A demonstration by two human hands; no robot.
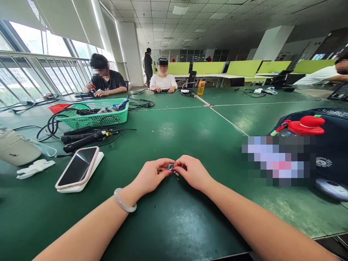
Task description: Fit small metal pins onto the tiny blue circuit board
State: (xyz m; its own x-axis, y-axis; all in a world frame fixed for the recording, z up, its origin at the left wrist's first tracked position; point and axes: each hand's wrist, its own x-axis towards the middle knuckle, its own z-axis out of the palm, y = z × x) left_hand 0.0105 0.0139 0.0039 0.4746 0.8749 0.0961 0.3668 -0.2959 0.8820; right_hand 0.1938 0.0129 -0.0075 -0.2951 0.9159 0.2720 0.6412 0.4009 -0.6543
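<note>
My left hand (150, 174), with a pale bangle (124, 200) at its wrist, is closed in a pinch at the middle of the green table (152, 224). Between its fingertips is a small grey-and-dark piece (170, 166), too small to name. My right hand (192, 171) meets it from the other side, thumb and forefinger closed at the same spot. Whether the right fingers hold this piece or another one is hidden. Some tiny shiny bits (176, 174) show just below the fingertips.
Left of my hands lie a phone (78, 168) on a white box, black handles (84, 139) with cables, and a green basket (108, 117). A dark bag (333, 145) and a red-lidded bottle (306, 125) are at right. People sit across the table; another stands beyond.
</note>
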